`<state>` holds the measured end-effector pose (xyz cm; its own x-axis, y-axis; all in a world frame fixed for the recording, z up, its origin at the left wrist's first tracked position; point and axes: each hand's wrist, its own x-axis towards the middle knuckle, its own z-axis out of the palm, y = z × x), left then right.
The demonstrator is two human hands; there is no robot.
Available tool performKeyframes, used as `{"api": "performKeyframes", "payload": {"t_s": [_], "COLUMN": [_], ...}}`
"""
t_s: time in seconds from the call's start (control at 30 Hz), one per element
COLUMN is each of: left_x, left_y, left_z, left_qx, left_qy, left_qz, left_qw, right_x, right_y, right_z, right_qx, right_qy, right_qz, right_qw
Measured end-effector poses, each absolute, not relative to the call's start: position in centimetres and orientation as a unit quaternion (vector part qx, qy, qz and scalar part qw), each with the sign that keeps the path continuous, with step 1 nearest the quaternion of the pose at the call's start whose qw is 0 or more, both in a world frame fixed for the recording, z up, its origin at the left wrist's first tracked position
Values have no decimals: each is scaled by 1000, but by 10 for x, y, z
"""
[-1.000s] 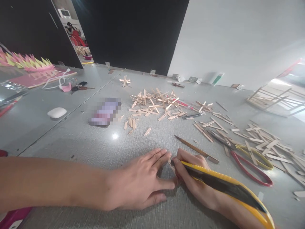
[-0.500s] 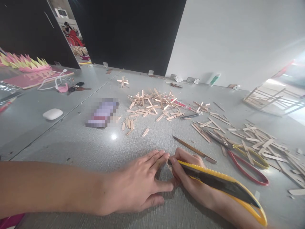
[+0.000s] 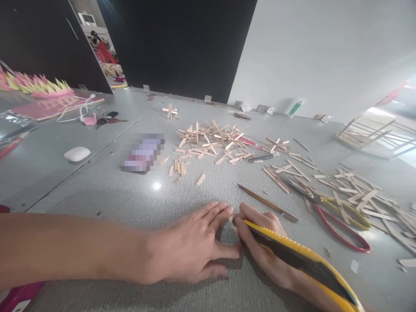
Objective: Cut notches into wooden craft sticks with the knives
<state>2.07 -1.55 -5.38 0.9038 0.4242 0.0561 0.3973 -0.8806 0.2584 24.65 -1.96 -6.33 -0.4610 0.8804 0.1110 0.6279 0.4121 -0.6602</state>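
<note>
My right hand (image 3: 261,234) is closed around a yellow and black utility knife (image 3: 300,253), its front end pointing at the tabletop. Just ahead of the knife, a small piece of wooden stick (image 3: 232,222) shows in part between my two hands. My left hand (image 3: 198,247) lies palm down with fingers stretched out, the index fingertip at that piece. Fingers cover most of the piece, and the blade tip cannot be made out. Beyond my right hand lies a thin, pointed brown tool (image 3: 268,203), apart from both hands.
Scissors (image 3: 325,206) with red and yellow handles lie right, beside scattered wooden strips (image 3: 364,195). Cut sticks and star shapes (image 3: 211,143) are heaped mid-table. Left are a blurred phone-like object (image 3: 143,152), a white case (image 3: 77,154) and a cable (image 3: 73,108). Dark panels (image 3: 175,43) stand behind.
The view has shifted slightly, so the table items appear a little further right. Both hands keep nearly the same pose, and the knife's front end has tilted or moved slightly.
</note>
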Motion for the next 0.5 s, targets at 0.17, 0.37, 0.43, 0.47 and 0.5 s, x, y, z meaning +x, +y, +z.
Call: {"api": "performKeyframes", "payload": {"t_s": [0.17, 0.37, 0.43, 0.47, 0.5], "left_x": [20, 20, 20, 20, 20], "left_y": [-16, -17, -17, -17, -17], "left_z": [-54, -56, -57, -57, -57], "left_qx": [966, 967, 967, 966, 966], "left_qy": [216, 219, 217, 217, 217], "left_qz": [67, 75, 81, 84, 85], "left_qw": [122, 109, 109, 109, 111], "right_x": [247, 248, 247, 246, 245], "right_y": [-20, -19, -19, -19, -19], "right_z": [-63, -67, -65, -64, -62], "right_qx": [-511, -522, -525, -524, -522], "right_qy": [-774, -749, -755, -760, -765], "right_qz": [291, 319, 308, 301, 294], "right_qw": [236, 253, 246, 242, 236]}}
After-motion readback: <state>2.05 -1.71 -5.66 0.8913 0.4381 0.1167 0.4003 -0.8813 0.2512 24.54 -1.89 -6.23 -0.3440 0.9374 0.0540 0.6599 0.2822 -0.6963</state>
